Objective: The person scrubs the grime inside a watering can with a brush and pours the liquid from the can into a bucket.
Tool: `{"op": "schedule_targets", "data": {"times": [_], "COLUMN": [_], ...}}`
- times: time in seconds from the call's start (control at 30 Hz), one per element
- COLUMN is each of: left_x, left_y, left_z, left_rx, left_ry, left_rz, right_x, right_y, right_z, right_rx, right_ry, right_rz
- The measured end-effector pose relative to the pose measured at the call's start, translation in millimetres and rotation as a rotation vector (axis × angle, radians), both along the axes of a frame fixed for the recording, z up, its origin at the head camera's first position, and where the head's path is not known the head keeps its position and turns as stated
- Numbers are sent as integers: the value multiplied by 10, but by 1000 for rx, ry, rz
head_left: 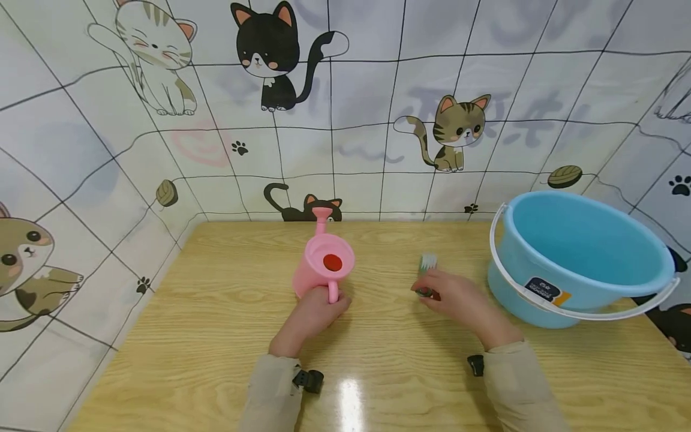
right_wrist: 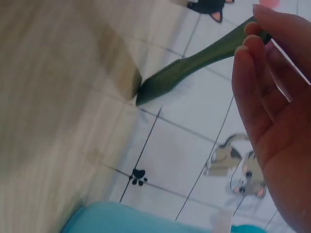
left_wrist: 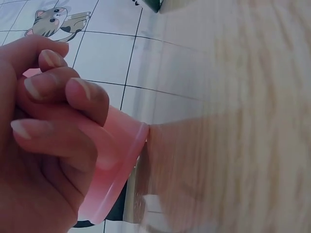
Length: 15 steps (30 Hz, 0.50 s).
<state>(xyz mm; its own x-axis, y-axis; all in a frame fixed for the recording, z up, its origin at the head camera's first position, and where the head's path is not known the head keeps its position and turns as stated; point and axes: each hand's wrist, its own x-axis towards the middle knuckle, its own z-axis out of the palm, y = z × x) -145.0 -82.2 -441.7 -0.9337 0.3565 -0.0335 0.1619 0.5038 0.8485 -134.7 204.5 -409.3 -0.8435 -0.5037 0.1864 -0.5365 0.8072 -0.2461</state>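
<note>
My left hand [head_left: 318, 312] grips the handle of a pink watering can [head_left: 318, 264], its spout turned toward the back wall. A round red patch shows through the can's top opening. In the left wrist view the fingers curl around the handle, and the pink can [left_wrist: 114, 160] is close to the tabletop. My right hand [head_left: 459, 297] pinches the handle end of a small green hand tool with a flared, scoop-like head [right_wrist: 163, 85]. That head [head_left: 428, 262] points away from me, its tip at the table; its exact shape is unclear.
A large light-blue bucket [head_left: 531, 297] with a white handle [head_left: 572, 312] stands at the right, beside my right hand. The wooden table [head_left: 216, 336] meets a cloth wall [head_left: 367, 150] printed with cats and grid lines at the back; similar cloth borders the left and right.
</note>
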Motion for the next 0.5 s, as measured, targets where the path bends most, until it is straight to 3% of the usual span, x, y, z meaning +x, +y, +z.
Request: {"op": "schedule_targets", "data": {"times": [0.23, 0.5], "left_x": [11, -2], "left_y": [-11, -34], "left_z": [16, 14], "left_rx": [0, 26], "left_ry": [-16, -3], "left_rz": [-5, 18], "right_x": [134, 288], "right_y": [-45, 37], "right_z": [-158, -211], "right_rx": [70, 99], "right_ry": [14, 59], "right_rz": [122, 129]}}
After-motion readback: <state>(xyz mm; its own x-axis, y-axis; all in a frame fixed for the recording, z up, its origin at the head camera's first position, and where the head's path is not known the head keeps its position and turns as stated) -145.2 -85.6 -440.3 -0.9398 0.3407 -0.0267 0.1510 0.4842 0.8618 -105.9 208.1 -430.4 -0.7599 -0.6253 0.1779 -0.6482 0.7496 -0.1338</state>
